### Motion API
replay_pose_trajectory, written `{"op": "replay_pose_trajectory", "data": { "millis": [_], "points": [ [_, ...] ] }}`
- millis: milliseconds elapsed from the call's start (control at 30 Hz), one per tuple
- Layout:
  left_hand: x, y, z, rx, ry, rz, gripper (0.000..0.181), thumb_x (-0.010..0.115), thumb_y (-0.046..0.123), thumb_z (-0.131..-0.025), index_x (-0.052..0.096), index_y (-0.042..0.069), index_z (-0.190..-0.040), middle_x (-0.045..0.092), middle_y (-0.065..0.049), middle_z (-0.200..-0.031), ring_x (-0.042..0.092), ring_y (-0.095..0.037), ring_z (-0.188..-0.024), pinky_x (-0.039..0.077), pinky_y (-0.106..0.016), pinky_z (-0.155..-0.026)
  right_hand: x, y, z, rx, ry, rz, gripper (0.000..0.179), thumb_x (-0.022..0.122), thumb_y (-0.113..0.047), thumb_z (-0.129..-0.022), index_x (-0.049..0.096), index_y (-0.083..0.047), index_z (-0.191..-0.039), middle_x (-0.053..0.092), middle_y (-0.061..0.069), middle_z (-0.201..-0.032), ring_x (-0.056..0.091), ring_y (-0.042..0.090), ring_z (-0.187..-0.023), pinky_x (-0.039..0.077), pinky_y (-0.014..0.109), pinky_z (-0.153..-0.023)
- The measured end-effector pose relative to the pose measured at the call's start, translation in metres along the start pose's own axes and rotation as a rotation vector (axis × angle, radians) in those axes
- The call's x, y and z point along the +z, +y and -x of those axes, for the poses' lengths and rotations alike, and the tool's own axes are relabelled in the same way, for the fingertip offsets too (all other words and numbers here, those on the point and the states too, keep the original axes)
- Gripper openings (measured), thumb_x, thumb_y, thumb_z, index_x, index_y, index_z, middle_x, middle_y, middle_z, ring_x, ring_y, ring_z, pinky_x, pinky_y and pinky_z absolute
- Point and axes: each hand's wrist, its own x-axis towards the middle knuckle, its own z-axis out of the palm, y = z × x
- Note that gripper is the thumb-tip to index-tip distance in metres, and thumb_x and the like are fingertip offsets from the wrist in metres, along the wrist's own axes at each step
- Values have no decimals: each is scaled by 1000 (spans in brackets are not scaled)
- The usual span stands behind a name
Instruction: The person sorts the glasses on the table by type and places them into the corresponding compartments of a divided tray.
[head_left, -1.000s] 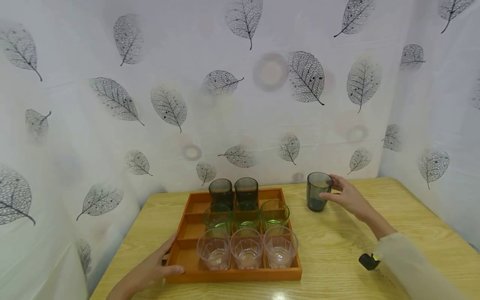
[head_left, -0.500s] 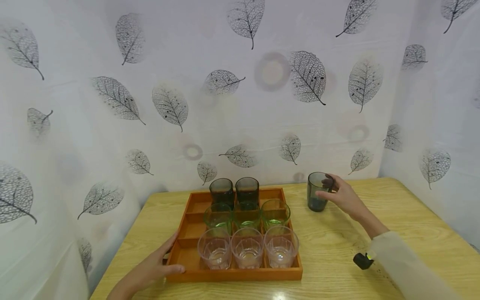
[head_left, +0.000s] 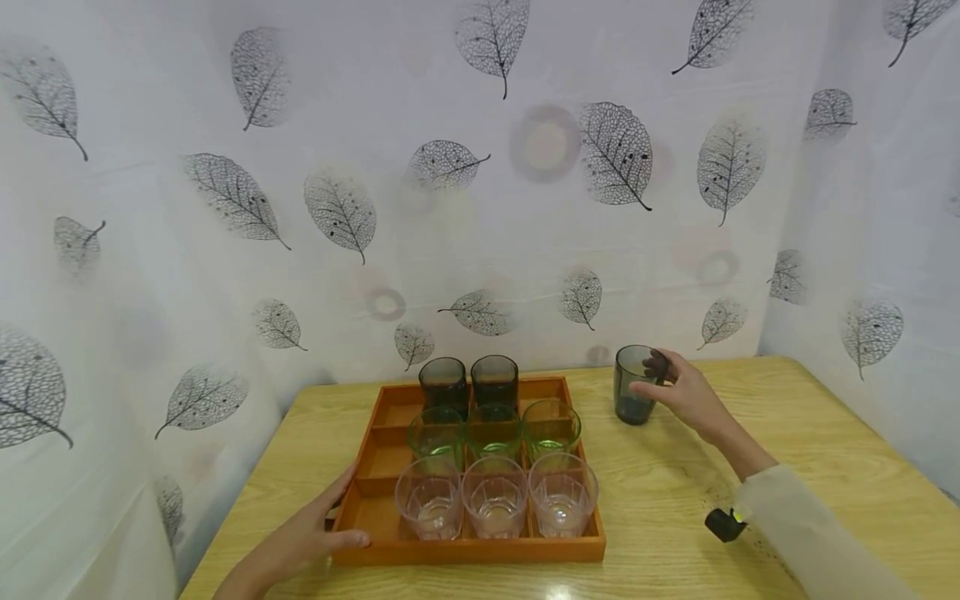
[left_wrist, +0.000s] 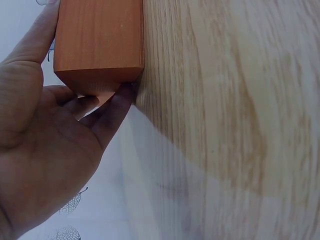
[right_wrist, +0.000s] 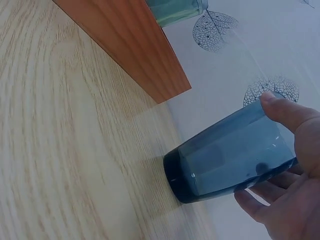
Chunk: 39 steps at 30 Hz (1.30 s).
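Observation:
On the table's right side, my right hand [head_left: 693, 397] holds a dark grey tumbler [head_left: 634, 387] near its rim, thumb in front and fingers behind. The tumbler [right_wrist: 230, 152] looks blue in the right wrist view, with its base at the tabletop. My left hand [head_left: 303, 533] grips the near left corner of a wooden compartment tray [head_left: 480, 552]. Its thumb lies over the edge, and in the left wrist view the fingers [left_wrist: 112, 115] bend against the side wall. The tray holds two dark tumblers [head_left: 495, 385] at the back, three green glasses [head_left: 551, 433] midway, and three clear glasses [head_left: 495, 504] in front.
The left column of tray compartments [head_left: 378, 508] has no glasses. A small black object [head_left: 725, 525] is beside the right sleeve [head_left: 810, 525]. Leaf-patterned curtains [head_left: 480, 233] enclose the light wooden table [head_left: 660, 500] at the back and sides.
My right hand and sleeve have shifted slightly left, with the fingers further round the tumbler. The tumbler, the tray and my left hand stay in place.

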Motion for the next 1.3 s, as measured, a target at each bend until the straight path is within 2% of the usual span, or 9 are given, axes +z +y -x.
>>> {"op": "replay_pose_trajectory", "data": {
  "millis": [333, 767, 1067, 1300],
  "points": [
    [0, -1, 0, 7, 2, 4, 102, 72, 29, -100, -1, 1, -165, 7, -39, -164, 32, -57, -142, 46, -58, -105, 3, -9, 4, 8, 35, 2, 92, 76, -32, -96, 22, 6, -161, 47, 32, -149, 41, 51, -139, 42, 65, -105],
    [0, 0, 1, 4, 6, -14, 102, 72, 30, -99, 0, -1, -164, 8, -40, -163, 32, -58, -141, 44, -61, -105, 11, -46, 6, -38, 32, 24, 91, 79, -33, -94, 28, 3, -160, 51, 30, -147, 47, 48, -135, 47, 63, -101],
    [0, 1, 2, 9, 1, -23, 102, 72, 31, -100, 0, 0, -165, 6, -38, -164, 25, -60, -144, 41, -64, -107, 22, -66, -2, -53, 23, 24, 91, 80, -35, -92, 31, 2, -160, 51, 28, -148, 49, 48, -134, 49, 62, -100],
    [0, 1, 2, 22, -3, -7, 102, 72, 29, -100, 0, -1, -164, 7, -40, -163, 29, -59, -142, 44, -60, -106, 31, -77, -10, -71, 11, 17, 92, 82, -36, -91, 32, 1, -160, 51, 26, -148, 50, 48, -134, 50, 60, -100]
  ]
}}
